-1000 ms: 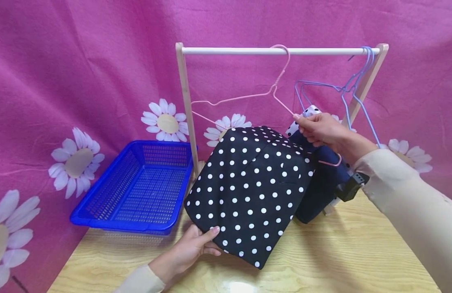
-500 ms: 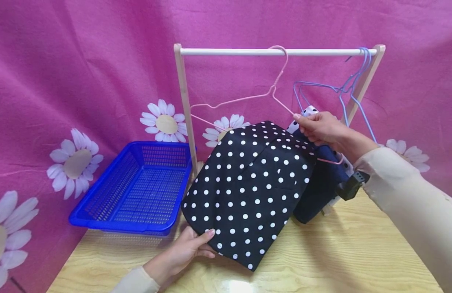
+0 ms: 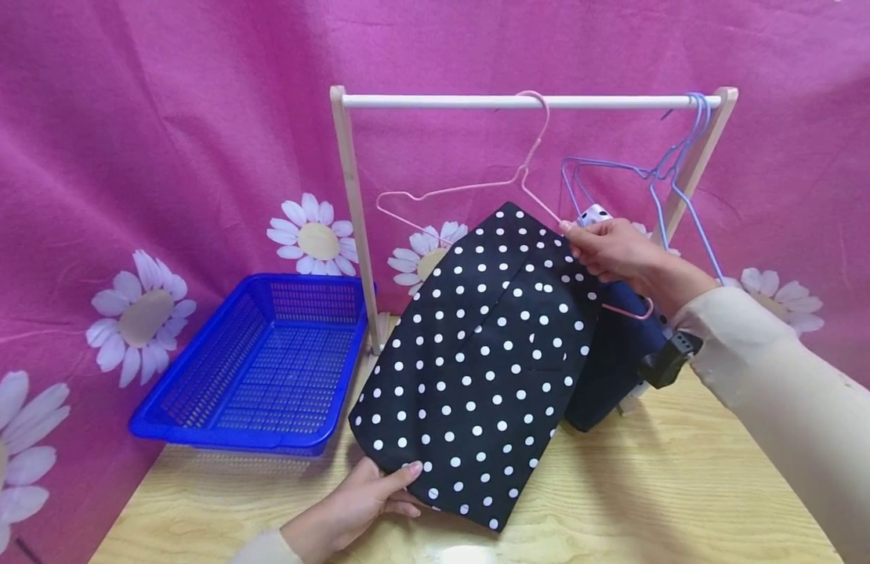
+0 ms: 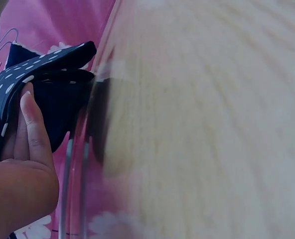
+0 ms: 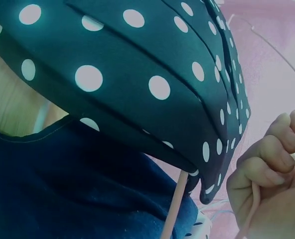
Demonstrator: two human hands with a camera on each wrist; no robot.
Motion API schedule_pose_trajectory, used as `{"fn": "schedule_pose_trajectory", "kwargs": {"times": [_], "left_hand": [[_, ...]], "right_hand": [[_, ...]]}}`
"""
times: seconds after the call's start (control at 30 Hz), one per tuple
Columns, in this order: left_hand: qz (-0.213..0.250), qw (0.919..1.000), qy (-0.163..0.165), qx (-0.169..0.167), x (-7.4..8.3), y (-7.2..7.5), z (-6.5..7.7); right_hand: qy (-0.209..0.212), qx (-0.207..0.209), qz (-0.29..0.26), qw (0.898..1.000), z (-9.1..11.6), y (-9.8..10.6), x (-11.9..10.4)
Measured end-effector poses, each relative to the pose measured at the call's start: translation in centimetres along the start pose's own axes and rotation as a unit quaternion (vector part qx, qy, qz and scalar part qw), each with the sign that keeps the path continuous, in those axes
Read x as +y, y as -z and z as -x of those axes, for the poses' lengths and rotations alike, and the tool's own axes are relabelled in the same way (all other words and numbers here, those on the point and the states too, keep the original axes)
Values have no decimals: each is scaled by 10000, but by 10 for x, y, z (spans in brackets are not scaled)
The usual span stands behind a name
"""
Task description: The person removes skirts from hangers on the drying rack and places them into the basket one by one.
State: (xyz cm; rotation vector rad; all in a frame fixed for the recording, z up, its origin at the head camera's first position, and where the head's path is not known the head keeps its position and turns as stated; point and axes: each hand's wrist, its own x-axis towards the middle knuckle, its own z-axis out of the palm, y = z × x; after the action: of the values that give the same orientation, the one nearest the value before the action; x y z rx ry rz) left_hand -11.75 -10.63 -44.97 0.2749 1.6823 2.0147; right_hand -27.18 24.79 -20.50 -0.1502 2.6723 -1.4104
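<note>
A black cloth with white polka dots [image 3: 477,352] lies folded over the lower bar of a pink wire hanger [image 3: 470,188], its top corner standing up in front of the bar. At the cloth's lower left edge my left hand [image 3: 364,501] grips it, thumb on top and fingers beneath; the left wrist view shows the folded layers between thumb and fingers [image 4: 30,124]. My right hand [image 3: 614,249] pinches the sloping right arm of the hanger, also seen in the right wrist view, where the fingers [image 5: 267,169] curl round the pink wire.
The hanger hooks over the white rod [image 3: 442,102] of a wooden rack. Blue hangers [image 3: 661,172] hang at its right end. Dark blue fabric [image 3: 611,368] hangs behind the dotted cloth. Left of the rack stands a blue plastic basket [image 3: 142,419] on the wooden table [image 3: 689,486].
The cloth's upper corner has risen in front of the hanger's bar, so more of the cloth shows. The hanger's left end has shifted slightly right. Both hands keep their grips.
</note>
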Motion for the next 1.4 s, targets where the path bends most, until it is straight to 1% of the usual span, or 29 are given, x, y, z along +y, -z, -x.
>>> {"fn": "schedule_pose_trajectory", "kwargs": {"times": [0.07,0.3,0.4,0.5,0.67,0.73,0.9,1.07,1.3,1.4], "left_hand": [[4,10000,-46,43,2,1,2],[-2,9995,-119,286,18,5,10],[-4,9992,-308,253,28,9,15],[18,9983,-570,135,39,12,19],[194,9950,-974,42,57,15,23],[300,9932,-1120,56,63,16,23],[475,9888,-1393,256,78,19,26],[614,9849,-1530,531,90,22,29],[864,9780,-1819,550,104,30,32],[1005,9754,-1836,690,107,32,32]], "right_hand": [[-3,1,67,10000,0,0,-2],[39,-76,-146,9999,4,3,-3],[55,-92,-141,9998,4,4,-4],[38,-118,-165,9998,4,4,-4],[6,-159,-188,9997,4,4,-3],[1,-145,-183,9997,4,4,-2],[3,-117,-209,9997,3,4,0],[-21,-120,-173,9998,1,3,1],[-67,-108,-181,9998,-1,3,2],[-61,-108,-240,9996,0,3,2]]}}
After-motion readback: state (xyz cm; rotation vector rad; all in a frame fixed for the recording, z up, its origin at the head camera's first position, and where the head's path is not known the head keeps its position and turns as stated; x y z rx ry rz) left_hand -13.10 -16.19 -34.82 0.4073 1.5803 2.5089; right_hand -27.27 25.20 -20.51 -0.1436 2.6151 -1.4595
